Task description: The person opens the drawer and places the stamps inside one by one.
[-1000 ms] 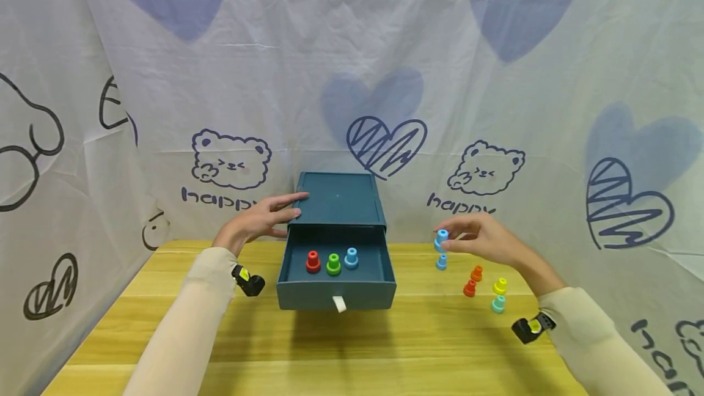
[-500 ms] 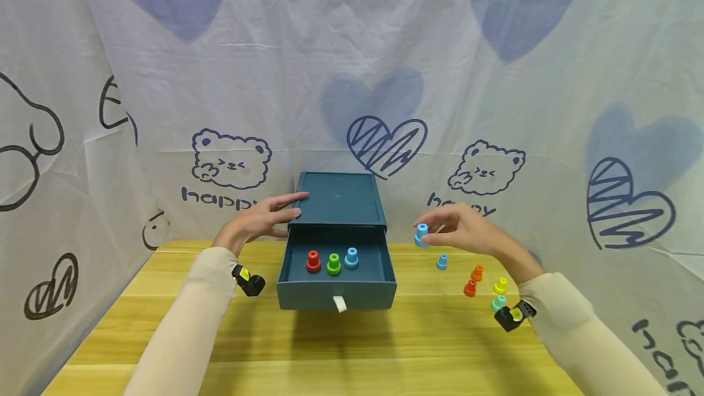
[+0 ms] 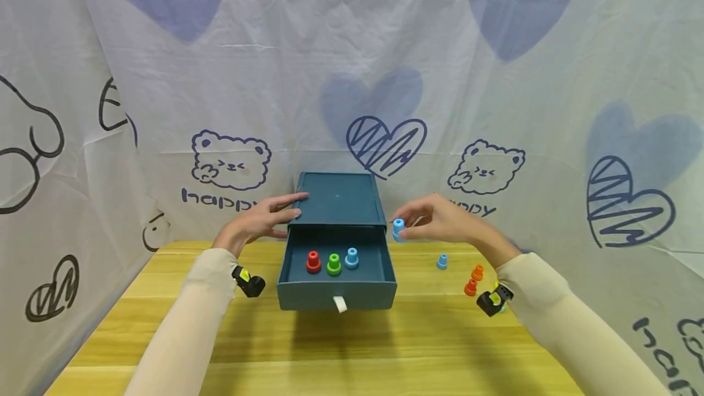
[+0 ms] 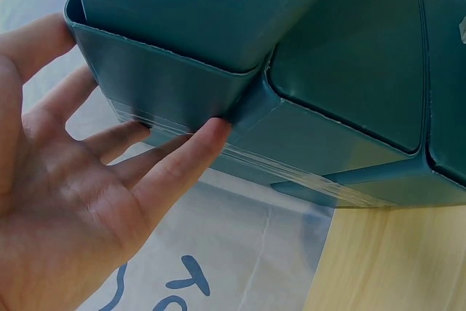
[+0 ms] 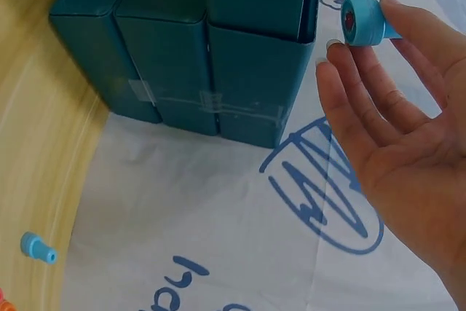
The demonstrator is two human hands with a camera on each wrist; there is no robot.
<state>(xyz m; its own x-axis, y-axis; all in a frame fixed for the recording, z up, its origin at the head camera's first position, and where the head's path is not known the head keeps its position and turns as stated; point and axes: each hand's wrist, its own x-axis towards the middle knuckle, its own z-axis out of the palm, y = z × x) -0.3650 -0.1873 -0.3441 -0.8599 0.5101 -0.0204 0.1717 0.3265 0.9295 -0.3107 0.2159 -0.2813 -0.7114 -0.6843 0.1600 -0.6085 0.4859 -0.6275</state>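
In the head view my right hand [image 3: 440, 219] pinches a light blue stepped peg [image 3: 398, 230] between thumb and fingers, in the air just right of the drawer cabinet. The right wrist view shows the round base of this light blue peg [image 5: 364, 21], with something reddish inside it. My left hand [image 3: 261, 219] rests spread against the left side of the dark teal drawer cabinet [image 3: 341, 197]; its fingers look fairly straight. The top drawer [image 3: 308, 296] is pulled out. Inside stand a red peg [image 3: 313, 262], a green peg [image 3: 333, 264] and a light blue peg [image 3: 351, 258].
On the wooden table [image 3: 418, 347], right of the cabinet, stand a small blue peg [image 3: 442, 261], an orange peg [image 3: 477, 272] and a red peg [image 3: 470, 287]. My right wrist camera [image 3: 491, 302] mostly covers other pegs there. A printed cloth [image 3: 308, 109] hangs close behind.
My right hand has carried the light blue peg leftward and slightly up, from above the small blue peg to the cabinet's right side. The left hand and the drawer stay in place.
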